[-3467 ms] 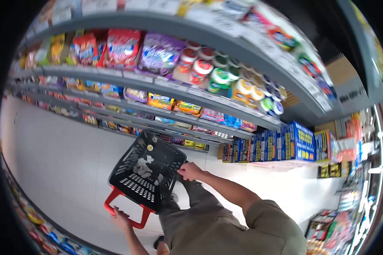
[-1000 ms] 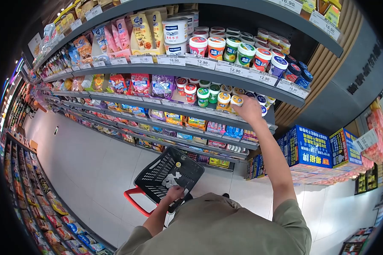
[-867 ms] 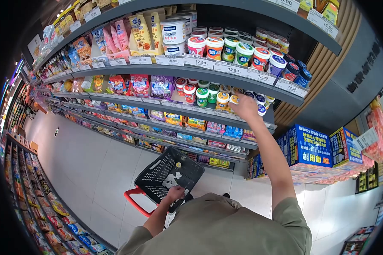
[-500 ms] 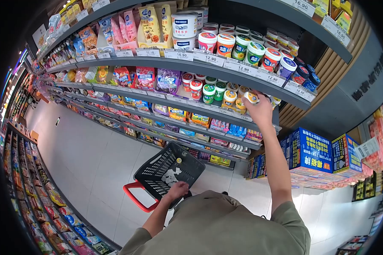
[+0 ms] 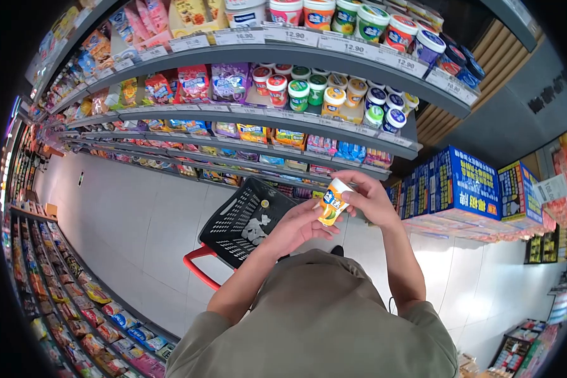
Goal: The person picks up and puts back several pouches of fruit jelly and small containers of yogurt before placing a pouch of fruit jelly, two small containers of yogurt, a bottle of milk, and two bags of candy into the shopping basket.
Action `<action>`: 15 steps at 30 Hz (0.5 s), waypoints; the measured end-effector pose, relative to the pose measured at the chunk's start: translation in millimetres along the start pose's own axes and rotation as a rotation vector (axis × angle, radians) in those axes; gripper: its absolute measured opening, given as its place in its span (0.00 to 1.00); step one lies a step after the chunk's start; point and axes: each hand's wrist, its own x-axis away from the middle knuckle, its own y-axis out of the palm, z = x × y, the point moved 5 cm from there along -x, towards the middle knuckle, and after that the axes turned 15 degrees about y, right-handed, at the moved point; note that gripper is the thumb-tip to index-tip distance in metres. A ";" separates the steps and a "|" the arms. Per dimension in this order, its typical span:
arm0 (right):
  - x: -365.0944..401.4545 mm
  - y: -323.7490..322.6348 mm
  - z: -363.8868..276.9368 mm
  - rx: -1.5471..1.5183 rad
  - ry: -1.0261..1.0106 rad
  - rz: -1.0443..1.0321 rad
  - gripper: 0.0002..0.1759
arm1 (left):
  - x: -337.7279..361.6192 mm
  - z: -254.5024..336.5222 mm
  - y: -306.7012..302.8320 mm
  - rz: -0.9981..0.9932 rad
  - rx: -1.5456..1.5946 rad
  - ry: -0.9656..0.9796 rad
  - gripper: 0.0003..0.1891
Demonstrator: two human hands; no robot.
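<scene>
A small white and orange tub (image 5: pixel 334 201) is held tilted in front of my chest. My right hand (image 5: pixel 366 196) grips its upper right side between thumb and fingers. On its lower left, my left hand (image 5: pixel 303 225) touches the tub with the fingers spread beneath and beside it. Behind my left hand stands a black basket (image 5: pixel 223 214) with a red handle (image 5: pixel 198 268). Inside it lie a crumpled white item (image 5: pixel 254 230) and a small round yellow-topped tub (image 5: pixel 264 203). Similar tubs (image 5: pixel 334 99) stand on the shelf ahead.
Curved shelves (image 5: pixel 258 113) of bagged sweets and tubs run across the front. Blue boxes (image 5: pixel 463 183) are stacked at the right. Another shelf (image 5: pixel 75 283) of packets lines the left side. Light floor tiles (image 5: pixel 126 214) lie between the shelves.
My right hand has come down from the shelf with the tub. My left hand has moved from beside the basket up to the tub. The view has tilted lower.
</scene>
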 end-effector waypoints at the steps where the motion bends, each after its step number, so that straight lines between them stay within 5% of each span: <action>1: 3.1 -1.3 -0.2 0.004 -0.057 -0.025 0.24 | -0.1 -1.5 3.3 0.009 -0.005 0.014 0.27; 9: 21.9 -15.0 12.7 0.001 -0.159 -0.112 0.28 | 1.7 -19.5 8.8 0.045 -0.144 0.091 0.29; 15: 18.6 -34.8 58.0 0.022 0.040 -0.096 0.29 | 5.6 -56.1 -4.4 0.104 -0.342 0.072 0.31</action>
